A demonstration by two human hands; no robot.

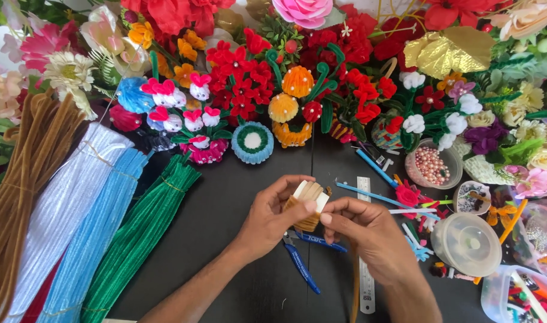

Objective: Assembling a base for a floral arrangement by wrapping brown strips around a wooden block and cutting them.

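My left hand (269, 220) and my right hand (369, 230) meet over the middle of a black table (225, 203). Together they hold a small white card (312, 192) wrapped with tan-brown pipe cleaner (303, 215). My left thumb and fingers grip the card's left side. The fingertips of my right hand pinch its right edge. A tan pipe cleaner tail (354, 287) hangs down below my right hand. Blue-handled pliers (302, 263) lie on the table just under my hands.
Bundles of brown (22, 173), white (64, 203), light blue (97, 233) and green pipe cleaners (145, 221) lie at left. Craft flowers (249, 84) crowd the back. A ruler (365, 281), a bead cup (433, 164), a lidded round tub (466, 244) and plastic boxes (519, 296) sit at right.
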